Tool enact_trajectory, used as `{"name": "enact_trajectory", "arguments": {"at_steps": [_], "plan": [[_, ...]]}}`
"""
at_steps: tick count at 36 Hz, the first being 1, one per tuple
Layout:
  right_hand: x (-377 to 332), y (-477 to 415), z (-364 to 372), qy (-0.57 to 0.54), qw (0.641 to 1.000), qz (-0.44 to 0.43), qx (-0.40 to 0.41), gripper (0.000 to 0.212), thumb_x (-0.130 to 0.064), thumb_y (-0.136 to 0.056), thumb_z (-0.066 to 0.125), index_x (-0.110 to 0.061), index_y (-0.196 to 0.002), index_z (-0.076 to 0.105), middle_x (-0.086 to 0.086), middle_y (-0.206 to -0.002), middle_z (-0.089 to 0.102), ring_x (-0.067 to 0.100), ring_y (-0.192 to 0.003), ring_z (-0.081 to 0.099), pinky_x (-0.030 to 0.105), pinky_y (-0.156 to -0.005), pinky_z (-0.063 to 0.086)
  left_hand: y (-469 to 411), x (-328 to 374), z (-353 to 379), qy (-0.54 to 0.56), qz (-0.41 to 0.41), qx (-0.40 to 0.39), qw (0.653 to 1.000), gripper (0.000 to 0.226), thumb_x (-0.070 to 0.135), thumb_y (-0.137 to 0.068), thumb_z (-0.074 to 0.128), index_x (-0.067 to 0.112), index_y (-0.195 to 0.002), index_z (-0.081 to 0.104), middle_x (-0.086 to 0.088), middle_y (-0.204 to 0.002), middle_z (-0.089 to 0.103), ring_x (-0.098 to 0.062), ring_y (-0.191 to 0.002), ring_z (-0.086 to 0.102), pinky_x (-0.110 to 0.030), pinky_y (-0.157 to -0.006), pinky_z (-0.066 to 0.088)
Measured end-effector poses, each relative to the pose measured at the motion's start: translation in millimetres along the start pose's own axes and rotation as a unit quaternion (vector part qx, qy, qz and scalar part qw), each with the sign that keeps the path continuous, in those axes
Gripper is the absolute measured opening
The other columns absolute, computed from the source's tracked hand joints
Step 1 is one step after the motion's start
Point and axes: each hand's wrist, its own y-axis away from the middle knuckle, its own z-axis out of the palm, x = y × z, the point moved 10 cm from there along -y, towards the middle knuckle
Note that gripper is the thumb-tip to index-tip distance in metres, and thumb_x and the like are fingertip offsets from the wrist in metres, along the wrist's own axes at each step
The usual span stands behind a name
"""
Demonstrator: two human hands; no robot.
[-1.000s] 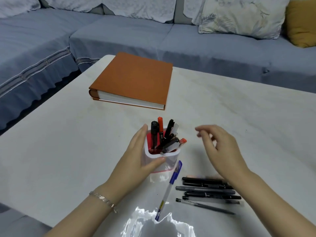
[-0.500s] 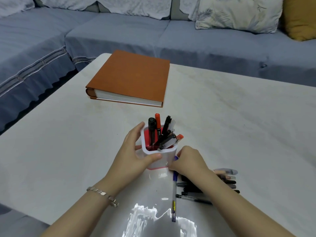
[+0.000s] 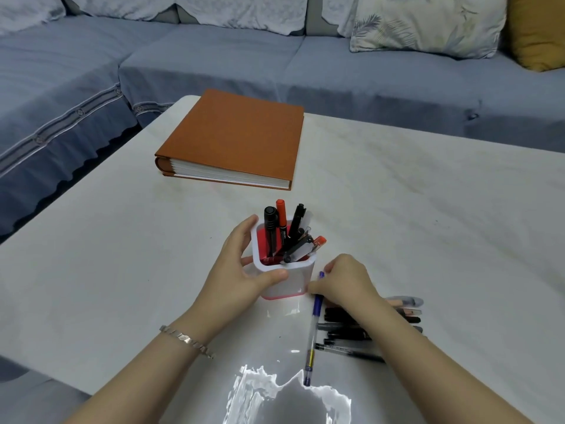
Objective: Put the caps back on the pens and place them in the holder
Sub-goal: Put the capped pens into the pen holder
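A white and red pen holder (image 3: 287,281) stands near the middle of the table with several capped pens and markers (image 3: 289,234) sticking out of it. My left hand (image 3: 244,270) is wrapped around its left side. My right hand (image 3: 345,281) is closed on the upper end of a blue pen (image 3: 312,335), right beside the holder; the pen's lower end points toward me along the table. A row of several dark pens (image 3: 367,328) lies on the table under and to the right of my right wrist, partly hidden by it.
An orange hardcover book (image 3: 235,139) lies flat at the far left of the white table (image 3: 428,224). A blue sofa (image 3: 214,62) with cushions surrounds the table's far and left sides. A bright glare patch (image 3: 275,390) sits on the near edge.
My right hand came down from the air beside the holder and closed on the blue pen, which swung from slanted to nearly straight toward me. The left hand stayed on the holder.
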Motion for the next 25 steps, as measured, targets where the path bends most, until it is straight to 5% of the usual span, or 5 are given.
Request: {"name": "enact_trajectory", "arguments": {"at_steps": [4,8,13,20,25], "plan": [[4.0,6.3,-41.7,-0.231,0.971,-0.005,0.055,0.005,0.0,-0.069,0.065,-0.001,-0.073,0.067,0.007,-0.051,0.056,0.016,-0.046,0.053,0.034,-0.066,0.055,0.2,-2.4,-0.1,0.01,-0.005,-0.006,1.0,0.084,0.018,-0.072,0.075,0.038,-0.137,0.025,0.022,-0.133,0.032,0.002,-0.116,0.035,-0.02,-0.092,0.036],[-36.2,46.4,-136.8,-0.364,0.893,-0.178,0.195,0.026,0.01,-0.076,0.058,-0.013,-0.082,0.067,-0.003,-0.053,0.06,-0.002,-0.041,0.055,0.01,-0.048,0.047,-0.1,-0.9,3.3,0.0,-0.002,-0.01,1.0,0.083,0.021,-0.074,0.074,0.036,-0.138,0.023,0.022,-0.136,0.028,0.001,-0.116,0.034,-0.019,-0.092,0.033],[-84.1,109.9,-196.5,-0.41,0.772,-0.364,0.322,0.029,0.005,-0.078,0.056,-0.023,-0.085,0.062,-0.01,-0.064,0.063,0.002,-0.058,0.061,0.012,-0.058,0.048,-3.0,0.0,9.5,0.003,-0.013,-0.004,1.0,0.1,0.049,-0.05,0.076,0.035,-0.138,0.028,0.014,-0.14,0.037,-0.006,-0.123,0.042,-0.031,-0.102,0.039],[-117.3,85.5,-114.9,-0.167,0.862,-0.413,0.243,0.024,-0.007,-0.084,0.055,-0.013,-0.104,0.067,-0.003,-0.086,0.059,-0.008,-0.074,0.054,0.003,-0.071,0.043,-5.7,9.1,13.5,0.013,0.005,0.031,0.999,0.09,0.047,-0.051,0.079,0.034,-0.131,0.04,0.014,-0.132,0.048,-0.004,-0.121,0.046,-0.036,-0.103,0.041],[-99.5,75.8,-90.7,-0.024,0.892,-0.413,0.182,0.032,-0.024,-0.087,0.047,-0.014,-0.113,0.064,-0.006,-0.097,0.058,0.005,-0.095,0.044,-0.001,-0.085,0.027,-7.1,20.9,16.2,0.002,0.049,0.036,0.998,0.066,0.017,-0.061,0.083,0.065,-0.092,0.05,0.036,-0.101,0.06,0.013,-0.098,0.054,-0.005,-0.08,0.043]]}}
